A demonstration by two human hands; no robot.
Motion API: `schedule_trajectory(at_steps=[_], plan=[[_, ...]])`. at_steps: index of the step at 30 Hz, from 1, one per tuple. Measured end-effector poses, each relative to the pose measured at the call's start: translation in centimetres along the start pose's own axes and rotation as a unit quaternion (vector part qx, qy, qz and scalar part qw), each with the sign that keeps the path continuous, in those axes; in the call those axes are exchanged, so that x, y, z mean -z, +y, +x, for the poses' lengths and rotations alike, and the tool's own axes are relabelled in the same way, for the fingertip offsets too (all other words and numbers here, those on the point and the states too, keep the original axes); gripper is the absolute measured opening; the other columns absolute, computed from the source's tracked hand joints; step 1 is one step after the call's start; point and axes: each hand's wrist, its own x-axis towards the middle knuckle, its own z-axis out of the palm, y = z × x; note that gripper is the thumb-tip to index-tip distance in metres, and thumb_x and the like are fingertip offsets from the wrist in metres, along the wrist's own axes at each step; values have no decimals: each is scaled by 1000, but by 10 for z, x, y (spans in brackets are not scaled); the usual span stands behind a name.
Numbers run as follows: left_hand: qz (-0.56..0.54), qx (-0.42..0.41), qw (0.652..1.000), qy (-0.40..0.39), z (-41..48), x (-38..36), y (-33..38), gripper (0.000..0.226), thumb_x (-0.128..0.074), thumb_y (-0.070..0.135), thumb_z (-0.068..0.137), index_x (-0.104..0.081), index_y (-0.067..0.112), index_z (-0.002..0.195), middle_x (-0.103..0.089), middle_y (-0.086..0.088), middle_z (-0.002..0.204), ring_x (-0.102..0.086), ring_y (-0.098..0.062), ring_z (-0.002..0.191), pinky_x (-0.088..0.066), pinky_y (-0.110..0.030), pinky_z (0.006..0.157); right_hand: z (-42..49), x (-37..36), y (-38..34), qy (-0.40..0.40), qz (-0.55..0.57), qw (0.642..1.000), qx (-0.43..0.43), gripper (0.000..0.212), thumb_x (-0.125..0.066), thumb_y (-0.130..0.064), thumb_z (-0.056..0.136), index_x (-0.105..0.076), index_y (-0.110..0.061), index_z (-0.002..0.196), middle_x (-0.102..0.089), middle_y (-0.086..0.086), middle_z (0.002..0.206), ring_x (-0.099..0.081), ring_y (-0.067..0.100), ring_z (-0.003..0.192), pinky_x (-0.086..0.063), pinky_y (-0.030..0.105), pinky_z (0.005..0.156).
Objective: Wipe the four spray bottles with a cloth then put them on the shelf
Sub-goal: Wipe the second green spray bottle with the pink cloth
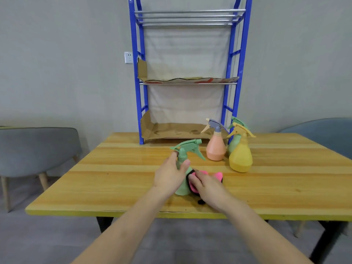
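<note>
A green spray bottle (187,147) stands upright near the middle of the wooden table (114,180). My left hand (170,175) grips its neck and body. My right hand (206,184) presses a pink cloth (204,173) with a black edge against the bottle's right side. Behind and to the right stand an orange spray bottle (216,148), a yellow spray bottle (241,157) and a second green spray bottle (234,142), half hidden behind the yellow one. The blue shelf (229,96) stands at the table's far edge, its lower tiers lined with cardboard.
A grey chair (36,151) stands left of the table and a blue-grey chair (322,134) at the right. A wall socket (128,57) sits left of the shelf. The cardboard on the bottom tier (171,131) holds no bottles.
</note>
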Motion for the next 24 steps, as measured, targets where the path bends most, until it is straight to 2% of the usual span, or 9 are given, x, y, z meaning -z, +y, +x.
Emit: schedule_trajectory(at_steps=[3,6,8,10,12,14,15,21,24], plan=[[-24,14,999,27,2,1,7,46,-48,50,104,-50,19,138,-66,-1,119,-62,-27,113,-48,-39,89,-3,1,4,-6,-25,1000,-5,63,-48,-54,104,-39,-23,158,-66,8,132,-59,30,121,-44,37,96],[-197,68,977,37,2,5,5,46,-54,53,100,-56,21,132,-66,6,110,-63,-21,110,-50,-43,101,-17,-3,2,32,85,996,-12,78,-62,-62,90,-38,-32,158,-59,-6,147,-51,20,140,-42,40,115],[-339,96,935,46,4,4,4,42,-56,51,100,-60,23,130,-69,5,114,-66,-16,109,-53,-39,99,-21,-6,1,79,256,963,-16,69,-77,-43,90,-49,-31,151,-57,-15,147,-51,6,140,-41,41,119],[-417,97,902,48,6,6,11,25,-55,41,105,-63,24,122,-72,0,114,-68,-13,104,-55,-30,89,-23,-7,-5,117,339,933,-11,59,-78,-25,92,-56,-31,146,-61,-18,144,-54,-1,135,-43,39,118],[-472,105,874,53,12,7,20,23,-55,39,105,-62,22,119,-72,-2,115,-69,-16,106,-55,-34,93,-25,-8,-16,152,317,936,14,55,-69,-28,99,-51,-35,150,-55,-21,149,-46,-6,139,-35,25,120],[-510,111,851,53,18,9,30,24,-52,39,107,-60,22,122,-71,-2,118,-67,-18,111,-53,-40,101,-22,-7,-26,186,257,947,55,55,-56,-32,104,-40,-33,157,-40,-22,159,-31,-11,147,-15,4,116],[-522,112,844,52,20,9,34,26,-50,39,108,-59,23,125,-70,-2,119,-66,-17,112,-52,-41,104,-19,-6,-28,199,231,950,73,55,-50,-35,105,-36,-32,158,-33,-22,163,-24,-10,150,-9,0,113],[-517,132,844,55,31,3,44,35,-45,46,107,-56,24,132,-68,-4,127,-64,-21,122,-49,-48,110,8,-10,-19,269,58,939,209,51,-37,-37,111,-33,-26,161,-23,-9,170,-19,18,159,-18,30,128],[-503,116,853,74,33,0,46,33,-43,40,109,-57,20,130,-68,-3,126,-63,-19,122,-48,-47,111,11,-6,-22,229,109,948,190,51,-37,-35,111,-27,-35,161,-22,-17,169,-19,10,158,-18,29,127]])
